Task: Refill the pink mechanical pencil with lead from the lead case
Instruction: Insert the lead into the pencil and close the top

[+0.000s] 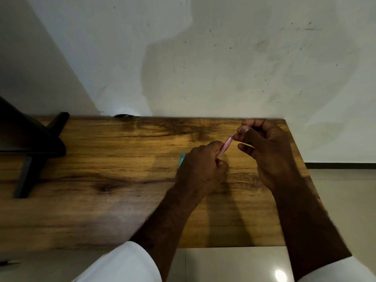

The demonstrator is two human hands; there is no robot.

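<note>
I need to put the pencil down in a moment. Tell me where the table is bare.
The widest bare stretch of the table runs between the black stand and the left hand. A narrower strip lies along the near edge between the forearms. It is crowded where both hands meet at the pink pencil, with a teal item tucked behind the left hand.

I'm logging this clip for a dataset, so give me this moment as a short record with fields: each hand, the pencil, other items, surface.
left hand: grip closed around the lower part of the pink mechanical pencil, held above the table
right hand: fingertips pinched at the pencil's upper end; what they pinch is too small to tell
pencil pose: tilted, upper end toward the right hand
teal item: partly hidden behind the left hand, possibly the lead case
surface: wooden table against a white wall
also present: black stand at the table's left
</note>
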